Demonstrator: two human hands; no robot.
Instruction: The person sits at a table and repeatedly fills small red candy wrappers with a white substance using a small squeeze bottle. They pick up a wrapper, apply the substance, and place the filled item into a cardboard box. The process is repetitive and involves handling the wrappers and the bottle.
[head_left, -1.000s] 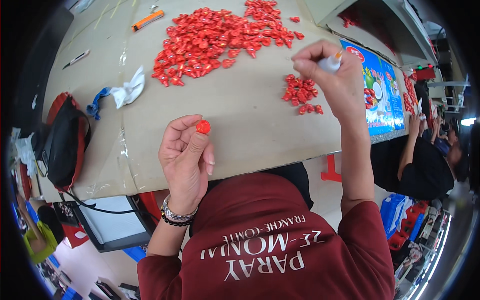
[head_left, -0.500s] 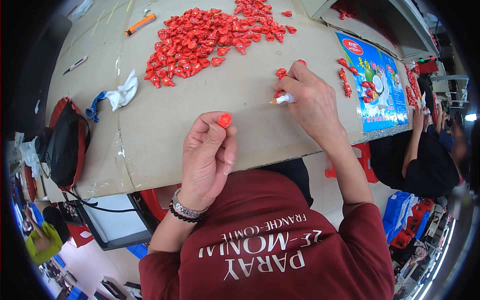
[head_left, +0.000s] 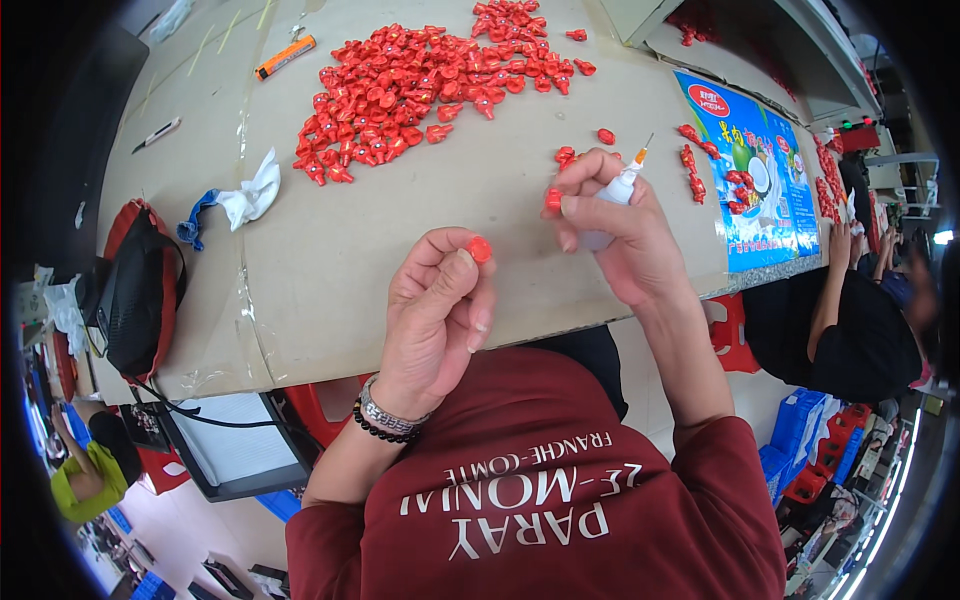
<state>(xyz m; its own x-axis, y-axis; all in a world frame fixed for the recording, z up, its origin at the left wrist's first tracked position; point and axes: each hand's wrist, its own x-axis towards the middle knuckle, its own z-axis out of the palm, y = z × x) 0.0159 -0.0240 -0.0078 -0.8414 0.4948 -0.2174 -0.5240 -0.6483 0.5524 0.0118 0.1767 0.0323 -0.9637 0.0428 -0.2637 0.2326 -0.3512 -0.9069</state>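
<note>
I see the left hand point(head_left: 432, 310) and the right hand point(head_left: 640, 235) apart from each other above the tan table point(head_left: 350, 270) with clear tape along it. On my view's left, thumb and forefinger pinch a small, round, glossy red piece point(head_left: 480, 249). The right one grips a small translucent white bottle point(head_left: 621, 186) with an orange-based needle, while its fingertips pinch a second small red piece point(head_left: 553, 201). Beyond both, I see a broad heap of small red pieces point(head_left: 400, 95)
</note>
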